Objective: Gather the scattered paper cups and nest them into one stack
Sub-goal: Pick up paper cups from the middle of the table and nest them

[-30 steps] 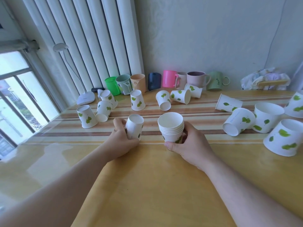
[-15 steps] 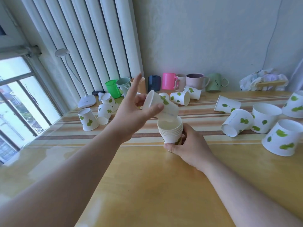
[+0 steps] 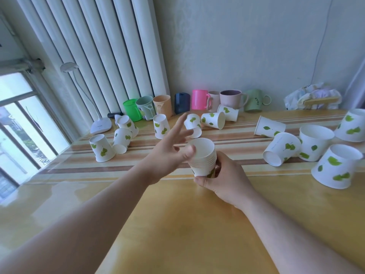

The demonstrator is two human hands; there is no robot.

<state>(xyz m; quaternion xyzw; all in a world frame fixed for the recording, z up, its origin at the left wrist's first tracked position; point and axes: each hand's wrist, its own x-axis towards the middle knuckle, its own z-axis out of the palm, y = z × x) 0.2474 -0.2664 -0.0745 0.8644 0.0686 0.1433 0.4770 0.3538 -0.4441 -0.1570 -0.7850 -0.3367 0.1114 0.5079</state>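
Several small paper cups already sit nested in the stack [image 3: 202, 157], which I hold upright just above the table [image 3: 177, 224] with my right hand [image 3: 225, 182], its fingers curled around the lower part. My left hand [image 3: 169, 153] is spread and holds nothing; the thumb lies against the stack's rim and the other fingers point toward the loose cups behind it.

Nearest to reach are an upside-down cup [image 3: 161, 126] and a tipped cup [image 3: 193, 125] just beyond the fingertips. Two more lie on their sides near the colored mugs [image 3: 198, 99], and three sit at the far left by the lamp base [image 3: 100, 125]. On the right are a tall cup on its side [image 3: 269, 127] and bigger paper tubs [image 3: 314, 142], well apart from the stack.

What worries me: reaching across, my left palm could clip the rim and tilt the stack. The tipped cups may roll away if I nudge them. The larger tubs look too wide to nest inside, so forcing one in would likely crush or jam it.
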